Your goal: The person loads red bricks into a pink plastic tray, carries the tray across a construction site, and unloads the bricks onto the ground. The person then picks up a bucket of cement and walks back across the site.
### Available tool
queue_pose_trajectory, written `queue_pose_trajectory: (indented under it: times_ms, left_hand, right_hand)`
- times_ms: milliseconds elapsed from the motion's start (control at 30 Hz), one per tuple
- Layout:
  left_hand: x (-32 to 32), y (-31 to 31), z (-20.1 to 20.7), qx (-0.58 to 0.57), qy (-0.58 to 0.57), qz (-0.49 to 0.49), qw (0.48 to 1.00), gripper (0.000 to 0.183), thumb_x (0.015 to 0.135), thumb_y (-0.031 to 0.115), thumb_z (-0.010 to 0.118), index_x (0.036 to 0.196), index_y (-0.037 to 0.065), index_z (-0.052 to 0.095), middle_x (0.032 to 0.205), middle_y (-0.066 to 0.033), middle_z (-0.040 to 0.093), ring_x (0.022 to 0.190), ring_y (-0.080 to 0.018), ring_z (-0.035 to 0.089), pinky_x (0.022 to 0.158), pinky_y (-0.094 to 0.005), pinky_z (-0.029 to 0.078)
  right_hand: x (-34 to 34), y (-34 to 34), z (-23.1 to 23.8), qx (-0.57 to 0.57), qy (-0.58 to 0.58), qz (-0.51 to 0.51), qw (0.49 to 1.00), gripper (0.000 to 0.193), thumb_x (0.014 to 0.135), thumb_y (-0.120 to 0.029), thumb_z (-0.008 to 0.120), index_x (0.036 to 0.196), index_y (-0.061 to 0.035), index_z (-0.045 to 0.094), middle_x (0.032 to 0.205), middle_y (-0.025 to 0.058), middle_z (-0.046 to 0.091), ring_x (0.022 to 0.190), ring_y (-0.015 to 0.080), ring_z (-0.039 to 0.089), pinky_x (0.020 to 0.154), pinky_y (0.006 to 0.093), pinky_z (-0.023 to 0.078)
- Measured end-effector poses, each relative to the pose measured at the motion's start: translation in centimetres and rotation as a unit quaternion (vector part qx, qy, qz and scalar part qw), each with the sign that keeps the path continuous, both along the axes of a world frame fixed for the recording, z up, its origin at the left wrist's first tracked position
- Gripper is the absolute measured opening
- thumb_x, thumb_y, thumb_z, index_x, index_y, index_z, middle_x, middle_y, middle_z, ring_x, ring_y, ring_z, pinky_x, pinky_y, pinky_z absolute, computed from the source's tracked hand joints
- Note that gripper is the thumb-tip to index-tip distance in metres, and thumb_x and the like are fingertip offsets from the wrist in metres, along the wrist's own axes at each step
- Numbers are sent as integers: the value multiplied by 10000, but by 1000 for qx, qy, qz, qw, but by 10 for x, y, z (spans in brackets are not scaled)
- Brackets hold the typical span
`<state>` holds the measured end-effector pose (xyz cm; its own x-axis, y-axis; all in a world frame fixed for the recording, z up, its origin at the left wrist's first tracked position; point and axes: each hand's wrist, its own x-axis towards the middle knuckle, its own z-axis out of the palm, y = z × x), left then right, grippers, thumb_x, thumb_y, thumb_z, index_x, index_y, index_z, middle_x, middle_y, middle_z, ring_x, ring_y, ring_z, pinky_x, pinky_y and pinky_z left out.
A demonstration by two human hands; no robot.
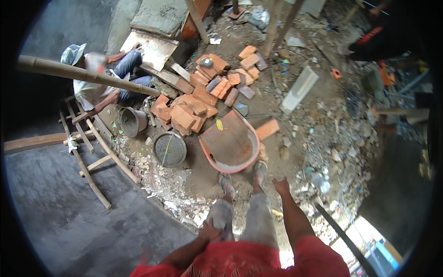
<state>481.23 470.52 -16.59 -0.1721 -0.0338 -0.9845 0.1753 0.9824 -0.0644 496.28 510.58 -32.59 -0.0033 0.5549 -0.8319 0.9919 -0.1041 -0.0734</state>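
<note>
My left hand (pixel 210 231) lies on my left thigh, fingers spread, holding nothing. My right hand (pixel 280 185) reaches forward beside my right leg, over the rubble; its fingers look apart and nothing shows in them. Just ahead of my feet sits a shallow reddish tub (pixel 230 138) with a rounded rim and grey residue at its near end. To its left stands a round bucket (pixel 170 149) filled with wet grey mortar. A heap of orange bricks (pixel 189 113) lies behind the bucket and tub, and a single brick (pixel 267 129) rests at the tub's right side.
At left, a person in a hat (pixel 94 83) sits near a second bucket (pixel 132 121). A bamboo pole (pixel 87 76) crosses there, above a wooden ladder (pixel 87 147). Rubble covers the right side, with a pale slab (pixel 299 90). Another person (pixel 380 37) is at upper right.
</note>
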Motion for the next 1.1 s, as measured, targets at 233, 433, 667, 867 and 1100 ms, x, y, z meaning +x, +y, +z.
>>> queue_pose_trajectory:
  times_ms: [233, 433, 667, 867, 1100]
  left_hand:
    - [-19, 55, -93, -7, 180, 50, 982, 1211, 694, 618, 833, 1540, -46, 276, 1432, -307, 442, 1274, -470, 511, 1068, -562, 432]
    - [13, 64, -98, -65, 248, 6, 966, 1188, 663, 583, 855, 1502, -63, 315, 1418, -298, 449, 1301, -465, 467, 1075, -558, 405]
    - [11, 73, -86, -44, 205, 86, 974, 1162, 690, 601, 813, 1523, -32, 306, 1441, -305, 422, 1313, -471, 446, 1076, -594, 362]
    - [8, 61, -86, -19, 176, 129, 976, 1119, 712, 601, 788, 1514, -28, 324, 1391, -292, 456, 1277, -463, 468, 1057, -595, 374]
    - [-27, 81, -65, -52, 175, 167, 969, 1110, 711, 606, 789, 1497, -36, 339, 1328, -272, 505, 1248, -452, 504, 1035, -590, 409]
  right_hand:
    - [-69, 141, -402, 132, 17, -163, 978, 1065, 881, -732, 621, 1548, 49, 343, 1459, 310, 500, 1352, 412, 500, 1041, 518, 492]
    - [-195, 161, -459, 75, 64, -227, 969, 1138, 705, -770, 745, 1386, 119, 540, 1329, 278, 608, 1118, 388, 643, 865, 463, 539]
    - [-183, 182, -390, 124, 221, -136, 958, 1080, 667, -452, 855, 1481, 82, 387, 1370, 291, 572, 1281, 389, 567, 1106, 435, 432]
    - [-266, 166, -287, 297, 296, 224, 880, 897, 686, -345, 851, 1395, 56, 475, 1230, 278, 648, 1120, 435, 650, 974, 479, 515]
    - [-551, 76, -226, 76, 367, 357, 856, 1002, 655, -371, 841, 1490, -18, 414, 1338, 270, 609, 1261, 418, 575, 1042, 460, 486]
